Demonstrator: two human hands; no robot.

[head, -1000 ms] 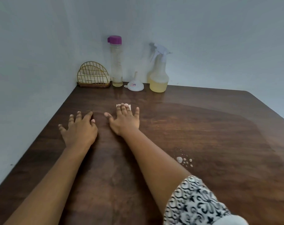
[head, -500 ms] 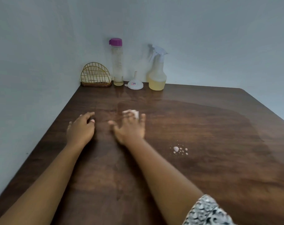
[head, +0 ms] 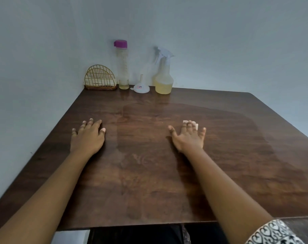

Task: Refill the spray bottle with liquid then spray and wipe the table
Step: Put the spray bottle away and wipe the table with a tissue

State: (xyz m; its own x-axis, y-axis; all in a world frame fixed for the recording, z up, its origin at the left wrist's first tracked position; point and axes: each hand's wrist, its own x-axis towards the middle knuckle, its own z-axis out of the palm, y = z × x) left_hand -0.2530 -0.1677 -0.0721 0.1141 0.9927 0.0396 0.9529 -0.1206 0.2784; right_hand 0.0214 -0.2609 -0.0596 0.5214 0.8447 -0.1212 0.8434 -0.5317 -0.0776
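The right hand (head: 189, 137) lies palm down on the table (head: 149, 173) with its fingers spread flat, pressing a small white cloth (head: 190, 122) against the wood; only the cloth's far edge shows beyond the fingertips, so the hand is splayed over it rather than curled around it. The left hand (head: 88, 136) also rests flat on the table, fingers loosely apart and holding nothing, well to the left of the right hand. Both bare forearms reach in from the near edge of the table, and a black-and-white patterned sleeve (head: 273, 233) shows at the right arm's near end.

A broad sheen, darker than the rest, covers the table's middle and right part, and the right hand sits inside it.

The spray bottle (head: 163, 76) stands upright at the table's far edge, against the wall, with yellowish liquid filling its lower part and its white trigger head on. Just left of the spray bottle a white funnel (head: 141, 86) sits mouth down, spout up. Left of the funnel stands 1 tall clear bottle (head: 123, 66) with a purple cap, a little yellowish liquid at its bottom. Farther left of the spray bottle, in the table's far corner, is a gold wire holder (head: 100, 79) with pale material inside it.
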